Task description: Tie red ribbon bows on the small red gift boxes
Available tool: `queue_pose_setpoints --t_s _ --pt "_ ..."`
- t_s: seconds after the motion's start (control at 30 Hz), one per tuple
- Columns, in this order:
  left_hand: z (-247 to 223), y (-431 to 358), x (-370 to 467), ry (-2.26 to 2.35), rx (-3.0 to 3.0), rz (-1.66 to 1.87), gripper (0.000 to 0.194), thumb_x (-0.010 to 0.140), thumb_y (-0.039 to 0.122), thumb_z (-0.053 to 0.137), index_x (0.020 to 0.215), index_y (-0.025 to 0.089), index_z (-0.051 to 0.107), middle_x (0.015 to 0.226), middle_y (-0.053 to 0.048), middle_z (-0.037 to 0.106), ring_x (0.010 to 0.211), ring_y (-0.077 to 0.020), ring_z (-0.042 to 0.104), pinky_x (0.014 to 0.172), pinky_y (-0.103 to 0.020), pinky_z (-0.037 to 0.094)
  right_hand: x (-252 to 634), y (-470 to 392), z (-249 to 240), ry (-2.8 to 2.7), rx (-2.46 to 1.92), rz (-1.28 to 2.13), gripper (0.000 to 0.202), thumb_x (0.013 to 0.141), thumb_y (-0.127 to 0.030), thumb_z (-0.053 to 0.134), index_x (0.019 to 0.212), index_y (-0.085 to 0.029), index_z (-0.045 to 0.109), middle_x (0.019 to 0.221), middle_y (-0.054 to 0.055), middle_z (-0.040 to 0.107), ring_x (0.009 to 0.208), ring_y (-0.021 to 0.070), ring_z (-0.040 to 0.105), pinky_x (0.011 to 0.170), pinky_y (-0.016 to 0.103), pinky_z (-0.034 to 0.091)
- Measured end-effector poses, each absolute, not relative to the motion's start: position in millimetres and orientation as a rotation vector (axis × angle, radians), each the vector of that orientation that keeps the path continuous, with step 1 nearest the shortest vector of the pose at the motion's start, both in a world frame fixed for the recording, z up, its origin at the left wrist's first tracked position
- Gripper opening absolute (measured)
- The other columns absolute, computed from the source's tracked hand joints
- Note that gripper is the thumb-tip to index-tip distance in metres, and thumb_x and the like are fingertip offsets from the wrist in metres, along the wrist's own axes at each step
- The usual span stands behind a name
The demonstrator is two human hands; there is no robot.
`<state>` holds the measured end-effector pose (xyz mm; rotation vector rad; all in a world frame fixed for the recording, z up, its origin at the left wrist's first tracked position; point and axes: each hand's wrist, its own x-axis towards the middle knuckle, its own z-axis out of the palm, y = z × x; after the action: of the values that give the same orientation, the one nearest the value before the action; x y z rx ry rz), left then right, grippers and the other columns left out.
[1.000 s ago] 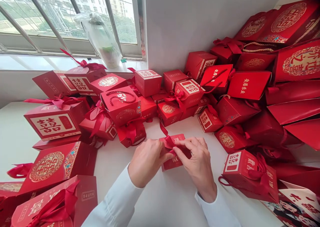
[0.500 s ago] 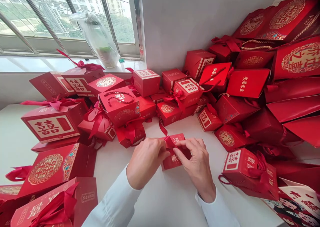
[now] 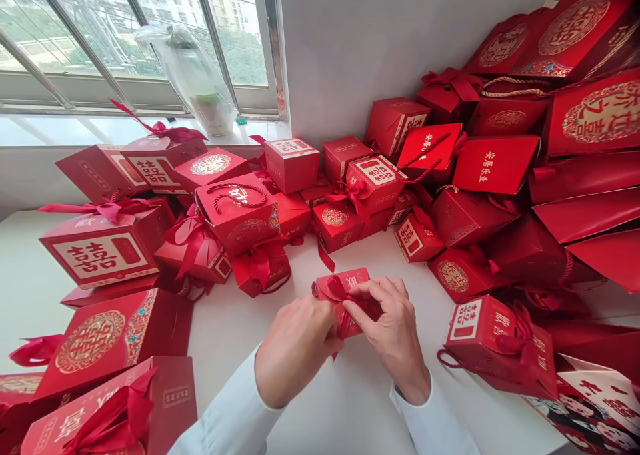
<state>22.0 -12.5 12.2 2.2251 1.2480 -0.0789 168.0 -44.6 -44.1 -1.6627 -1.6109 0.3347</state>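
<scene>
A small red gift box (image 3: 357, 276) with pale printed characters lies on the white table between my hands. A red ribbon (image 3: 337, 287) is looped on its top. My left hand (image 3: 299, 341) is closed in a pinch at the box's near left side, and a ribbon tail shows below its fingertips. With thumb and fingers pinched, my right hand (image 3: 390, 325) grips the ribbon near the loop on the box's right. Both hands hide part of the box and the knot.
Piled red gift boxes (image 3: 240, 208) line the back and left. Red gift bags (image 3: 495, 165) and more boxes crowd the right. A beribboned box (image 3: 500, 341) stands right of my hand. On the windowsill is a plastic-wrapped cup (image 3: 207, 108).
My left hand has moved down toward me, drawing the ribbon over the box's near side and uncovering the box's left end. My right hand stays nearly in place.
</scene>
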Motion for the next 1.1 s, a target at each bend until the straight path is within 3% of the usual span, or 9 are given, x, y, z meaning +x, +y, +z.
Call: queue_pose_setpoints --t_s 0.23,0.47,0.63,0.77,1.0,1.1 --pt "15 -7 20 1.182 2.156 -0.063 0.028 0.069 0.011 0.055 0.049 0.017 0.037 0.048 0.004 0.042 0.047 -0.0097 0.027 0.047 -0.025 0.020 184 -45 -40 -1.621 -1.532 0.338 0.013 0.085 -0.026 0.061 0.098 -0.024 0.063 0.094 0.003 0.060 0.091 0.0215 0.052 0.078 0.033 0.045" --pt "11 -7 18 1.182 2.176 -0.053 0.028 0.066 0.011 0.054 0.050 0.017 0.031 0.047 0.004 0.030 0.048 -0.0105 0.018 0.046 -0.026 0.018 214 -33 -37 -1.758 -1.552 0.495 0.024 0.087 -0.018 0.049 0.106 -0.023 0.063 0.104 0.005 0.060 0.092 0.0201 0.056 0.075 0.029 0.047" --pt "8 -8 18 1.160 2.196 -0.022 0.027 0.065 0.011 0.052 0.050 0.017 0.031 0.047 0.003 0.031 0.048 -0.0105 0.018 0.046 -0.025 0.018 211 -23 -38 -1.827 -1.510 0.461 0.026 0.079 -0.009 0.047 0.092 -0.021 0.067 0.093 0.003 0.064 0.087 0.0194 0.058 0.077 0.030 0.045" --pt "7 -7 19 1.142 2.198 -0.013 0.023 0.063 0.010 0.052 0.050 0.018 0.035 0.048 0.003 0.036 0.047 -0.0103 0.022 0.046 -0.025 0.019 205 -18 -45 -1.697 -1.511 0.416 0.023 0.080 -0.011 0.046 0.088 -0.020 0.066 0.084 0.001 0.066 0.079 0.0172 0.059 0.075 0.028 0.044" --pt "9 -9 21 1.157 2.184 -0.006 0.027 0.064 0.007 0.054 0.048 0.018 0.036 0.046 0.004 0.034 0.047 -0.0106 0.021 0.046 -0.025 0.019 206 -15 -54 -1.421 -1.526 0.658 0.016 0.081 -0.019 0.050 0.085 -0.020 0.066 0.079 -0.001 0.067 0.070 0.0138 0.059 0.064 0.020 0.045" --pt "15 -9 18 1.186 2.180 -0.011 0.031 0.070 0.014 0.058 0.049 0.018 0.037 0.046 0.004 0.034 0.046 -0.0106 0.023 0.046 -0.026 0.019 206 -14 -56 -1.404 -1.530 0.670 0.016 0.080 -0.018 0.050 0.085 -0.020 0.066 0.077 -0.002 0.066 0.067 0.0131 0.058 0.062 0.020 0.045"
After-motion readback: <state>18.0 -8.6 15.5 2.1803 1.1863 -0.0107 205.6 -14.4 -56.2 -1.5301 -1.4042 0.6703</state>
